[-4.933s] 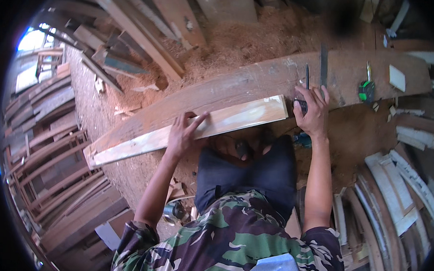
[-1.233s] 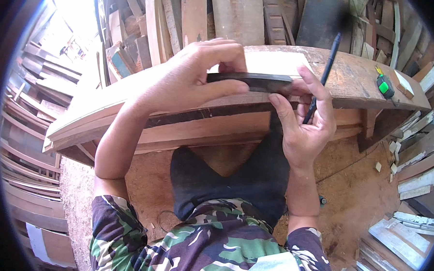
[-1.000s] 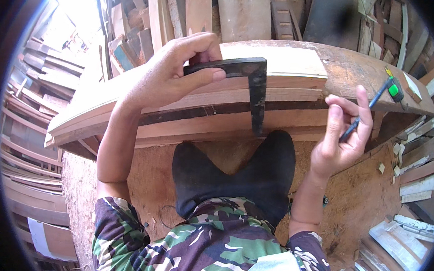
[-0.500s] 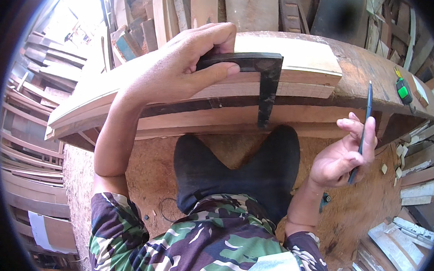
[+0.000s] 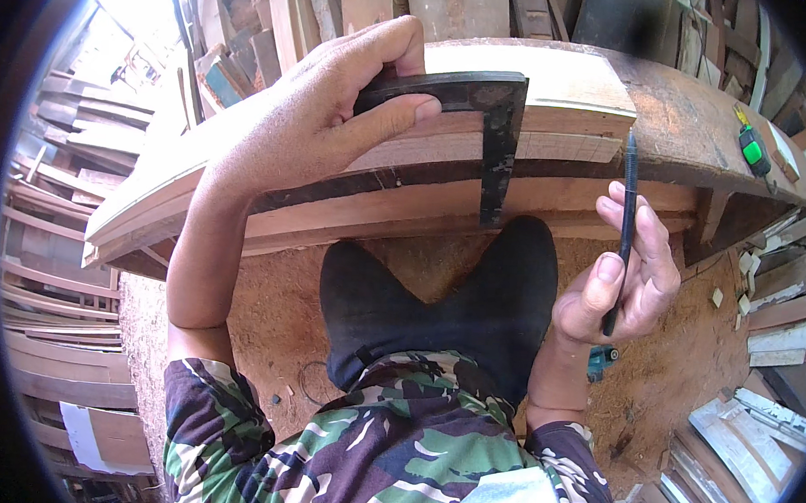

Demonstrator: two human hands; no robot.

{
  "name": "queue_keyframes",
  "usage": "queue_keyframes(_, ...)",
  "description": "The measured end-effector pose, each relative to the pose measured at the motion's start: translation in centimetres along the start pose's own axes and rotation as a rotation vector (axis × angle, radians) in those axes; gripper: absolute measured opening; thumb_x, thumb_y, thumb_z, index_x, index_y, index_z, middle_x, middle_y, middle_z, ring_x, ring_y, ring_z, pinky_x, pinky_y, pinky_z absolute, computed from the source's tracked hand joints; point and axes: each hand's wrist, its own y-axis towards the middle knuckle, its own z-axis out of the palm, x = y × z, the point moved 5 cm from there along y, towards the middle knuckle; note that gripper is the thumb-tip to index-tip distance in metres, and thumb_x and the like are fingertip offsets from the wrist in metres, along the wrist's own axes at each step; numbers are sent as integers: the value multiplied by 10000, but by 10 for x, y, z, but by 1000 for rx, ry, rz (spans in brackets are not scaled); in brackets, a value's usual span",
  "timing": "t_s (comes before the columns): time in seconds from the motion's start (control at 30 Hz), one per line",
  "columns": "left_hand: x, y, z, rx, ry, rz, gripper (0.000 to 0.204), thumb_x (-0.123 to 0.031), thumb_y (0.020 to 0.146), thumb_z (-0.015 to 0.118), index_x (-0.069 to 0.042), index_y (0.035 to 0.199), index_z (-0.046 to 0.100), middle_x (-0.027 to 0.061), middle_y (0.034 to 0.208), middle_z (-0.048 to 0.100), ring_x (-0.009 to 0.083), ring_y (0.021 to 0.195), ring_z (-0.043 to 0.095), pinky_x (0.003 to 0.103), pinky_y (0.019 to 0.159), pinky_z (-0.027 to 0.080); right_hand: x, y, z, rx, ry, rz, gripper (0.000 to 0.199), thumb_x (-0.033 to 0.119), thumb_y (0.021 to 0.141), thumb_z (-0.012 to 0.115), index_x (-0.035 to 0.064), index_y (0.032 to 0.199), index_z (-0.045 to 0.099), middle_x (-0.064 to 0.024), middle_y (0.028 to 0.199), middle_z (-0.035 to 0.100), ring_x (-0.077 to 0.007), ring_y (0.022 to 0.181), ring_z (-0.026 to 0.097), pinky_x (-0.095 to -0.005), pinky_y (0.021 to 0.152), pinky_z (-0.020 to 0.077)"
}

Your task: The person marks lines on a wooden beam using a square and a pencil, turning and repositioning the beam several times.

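The left hand point(image 5: 324, 113), its fingers point(image 5: 410, 45) partly hidden, still grips a try square point(image 5: 499, 157) at the table's point(image 5: 688, 111) near edge; the right hand point(image 5: 646, 280) grips a pen point(image 5: 628, 216), now swung leftward.

Riding on the person's head, this one wide fisheye tips steeply down and a touch forward, upright and unmirrored, with the camouflage shirt point(image 5: 395, 440) right up close along the bottom edge! Up come both forearms, the left hand point(image 5: 323, 127) and the right hand point(image 5: 644, 298) near the lens, and we look down past dark knees point(image 5: 528, 279) onto the floor point(image 5: 284, 291). Beyond them it sweeps over the bench point(image 5: 670, 101) to upright boards point(image 5: 458, 11) farther off, black rim curving round the corners!
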Motion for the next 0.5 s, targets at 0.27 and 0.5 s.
queue_keyframes(0.27,-1,1,-1,-6,-18,29,348,-263,1080,734,-73,994,455,40,860,355,156,789,368,337,701,335,1,5,7,138,-52,-82,272,67,1002,613,21,1262,548,-238,1127,773,-434,1245,725,-554,1135,516)
queue_keyframes(0.5,3,-1,0,15,-29,15,322,-248,1079,735,-61,996,487,33,859,375,153,793,380,331,706,341,12,11,18,236,-185,-113,294,44,933,697,113,1215,649,-103,1067,839,-367,1267,748,-547,1196,426)
